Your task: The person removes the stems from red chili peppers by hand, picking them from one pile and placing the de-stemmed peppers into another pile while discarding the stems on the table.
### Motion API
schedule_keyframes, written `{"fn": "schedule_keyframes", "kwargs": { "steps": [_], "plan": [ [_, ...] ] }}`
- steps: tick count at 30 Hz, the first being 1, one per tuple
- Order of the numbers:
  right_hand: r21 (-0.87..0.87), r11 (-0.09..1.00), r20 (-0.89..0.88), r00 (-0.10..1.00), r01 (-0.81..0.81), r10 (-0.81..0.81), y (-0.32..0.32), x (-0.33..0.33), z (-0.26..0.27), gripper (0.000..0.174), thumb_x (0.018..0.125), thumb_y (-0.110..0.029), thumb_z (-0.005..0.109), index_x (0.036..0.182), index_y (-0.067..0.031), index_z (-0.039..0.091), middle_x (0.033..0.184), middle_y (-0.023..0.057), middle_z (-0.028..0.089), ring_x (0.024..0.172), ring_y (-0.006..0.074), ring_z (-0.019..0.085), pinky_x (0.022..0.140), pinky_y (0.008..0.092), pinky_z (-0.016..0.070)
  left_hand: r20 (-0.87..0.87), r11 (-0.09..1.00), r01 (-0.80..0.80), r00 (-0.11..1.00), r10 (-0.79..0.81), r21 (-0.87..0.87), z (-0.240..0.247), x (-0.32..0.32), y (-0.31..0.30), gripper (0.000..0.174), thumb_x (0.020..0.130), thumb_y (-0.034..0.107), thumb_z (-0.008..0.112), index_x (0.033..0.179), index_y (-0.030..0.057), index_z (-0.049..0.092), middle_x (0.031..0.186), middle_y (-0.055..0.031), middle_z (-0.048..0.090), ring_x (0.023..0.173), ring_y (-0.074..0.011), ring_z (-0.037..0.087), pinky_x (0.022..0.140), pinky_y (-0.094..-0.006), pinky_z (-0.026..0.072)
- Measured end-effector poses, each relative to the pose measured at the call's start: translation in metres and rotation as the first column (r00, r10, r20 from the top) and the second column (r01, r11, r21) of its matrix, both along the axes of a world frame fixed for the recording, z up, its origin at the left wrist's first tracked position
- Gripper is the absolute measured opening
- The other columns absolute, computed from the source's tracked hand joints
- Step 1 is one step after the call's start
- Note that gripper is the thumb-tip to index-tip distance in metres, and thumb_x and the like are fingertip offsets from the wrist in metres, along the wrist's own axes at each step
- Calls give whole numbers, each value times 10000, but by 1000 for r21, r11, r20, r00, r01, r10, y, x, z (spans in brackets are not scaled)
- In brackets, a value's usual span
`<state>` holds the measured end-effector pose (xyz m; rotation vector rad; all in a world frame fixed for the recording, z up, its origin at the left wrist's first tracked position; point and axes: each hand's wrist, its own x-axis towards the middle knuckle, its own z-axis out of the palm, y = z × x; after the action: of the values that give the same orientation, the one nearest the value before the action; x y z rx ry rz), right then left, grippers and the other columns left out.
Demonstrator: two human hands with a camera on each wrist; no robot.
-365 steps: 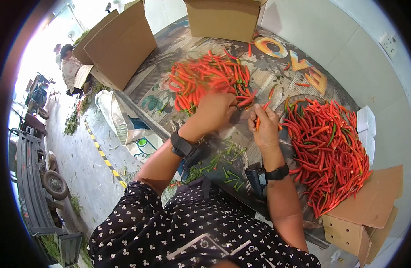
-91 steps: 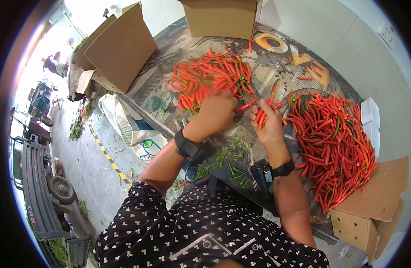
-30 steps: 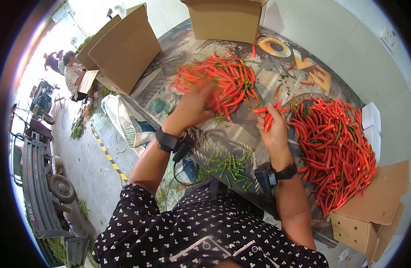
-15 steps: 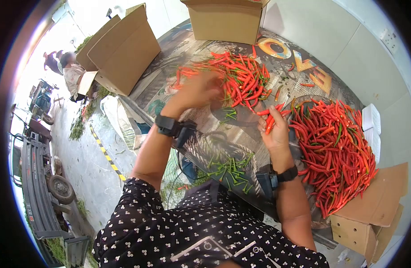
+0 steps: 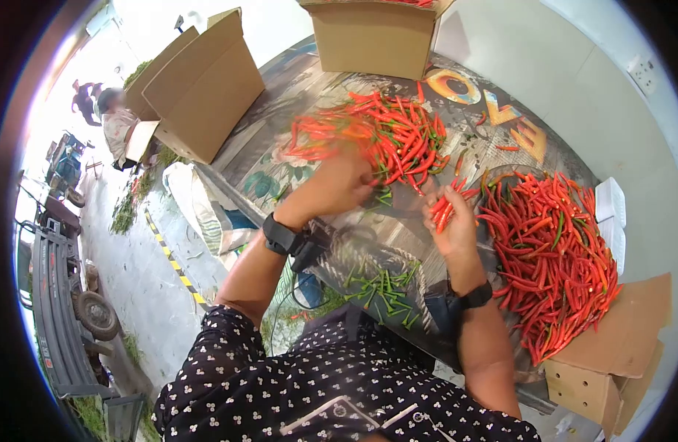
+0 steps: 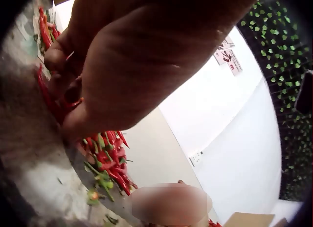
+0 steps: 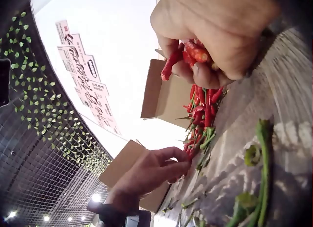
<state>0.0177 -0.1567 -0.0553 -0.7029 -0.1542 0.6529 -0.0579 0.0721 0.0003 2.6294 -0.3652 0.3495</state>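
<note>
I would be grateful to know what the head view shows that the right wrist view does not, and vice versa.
Only the head view shows the white containers, the wheeled cart and the striped floor line. Only the right wrist view shows the pink wall sign, the leafy vines and the ceiling light. Both show the right hand holding red chilies, the left hand at a chili pile and loose green stems.

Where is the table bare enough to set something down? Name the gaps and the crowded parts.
Bare table: a strip between the left box and the small chili heap; a patch between the left hand and right hand, beyond the loose stems. Crowded: the right side, with the big heap and white trays.
</note>
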Motion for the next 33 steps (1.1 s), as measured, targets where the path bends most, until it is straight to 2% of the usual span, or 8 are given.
{"fn": "schedule_keyframes", "kwargs": {
  "steps": [5, 8, 12, 13, 17, 21, 26, 33],
  "plan": [
    [-96, 995, 8, 1000, 6, -6, 0, -5, 11, 157, 860, -229, 529, 856, -72, 531, 751, 81, 565, 650, 206, 579, 441, 249, 387, -130, 907, -58, 991, 3, -418, 34, 15, -49, 106, 748, 79, 604, 819, 15, 557, 710, -61, 575, 635, -92, 542, 584, -259, 431],
    [-68, 998, -4, 1000, -3, 2, 0, -4, 12, 151, 855, -215, 538, 884, -67, 543, 739, 74, 567, 637, 218, 586, 440, 256, 391, -91, 710, 26, 988, -127, -703, 23, 37, -67, 90, 747, 54, 608, 810, 18, 555, 722, -12, 574, 662, -59, 529, 577, -250, 431],
    [-57, 995, -100, 992, 75, -81, -1, -3, 11, 164, 856, -206, 548, 934, -62, 558, 728, 52, 571, 616, 200, 579, 428, 247, 390, -72, 701, 56, 986, -152, -711, 18, 46, -83, 98, 746, -25, 594, 823, 19, 552, 748, 15, 569, 694, -40, 537, 579, -207, 432],
    [-52, 994, -88, 991, 100, -104, -1, -2, 11, 161, 860, -206, 548, 935, -63, 557, 729, 48, 571, 605, 185, 570, 425, 244, 388, -166, 584, -7, 961, -219, -812, 15, 45, -85, 115, 739, -22, 622, 825, 21, 559, 776, 8, 561, 686, -41, 546, 572, -194, 429],
    [-43, 985, -29, 986, 164, -166, 1, -6, 19, 123, 858, -161, 563, 927, -63, 536, 723, 46, 562, 569, 156, 545, 427, 242, 383, 56, 719, 163, 984, -170, -675, 5, 48, -78, 119, 702, 7, 643, 793, 38, 572, 762, -21, 520, 644, -67, 508, 561, -229, 405],
    [-113, 940, 86, 946, 321, -312, 3, -6, 21, 81, 856, -103, 561, 905, -50, 525, 738, 52, 558, 544, 141, 532, 417, 233, 378, -10, 771, 117, 987, -159, -626, 1, 48, -72, 112, 712, 25, 649, 800, 38, 581, 742, -11, 532, 641, -70, 509, 576, -225, 407],
    [-196, 881, 246, 891, 430, -381, 0, -2, 19, 85, 851, -96, 551, 912, -48, 514, 714, 30, 552, 550, 104, 521, 439, 219, 369, -190, 671, -61, 974, -120, -738, 1, 49, -68, 75, 788, 79, 644, 800, 27, 592, 712, 33, 565, 662, -23, 496, 585, -193, 403],
    [-186, 870, 290, 872, 456, -395, 1, -3, 19, 86, 850, -101, 565, 907, -45, 535, 691, 8, 552, 534, 67, 514, 441, 197, 370, -193, 768, -18, 971, -139, -641, -5, 51, -67, 73, 809, 86, 614, 792, 19, 590, 722, 29, 577, 659, -32, 497, 587, -207, 410]
  ]
}}
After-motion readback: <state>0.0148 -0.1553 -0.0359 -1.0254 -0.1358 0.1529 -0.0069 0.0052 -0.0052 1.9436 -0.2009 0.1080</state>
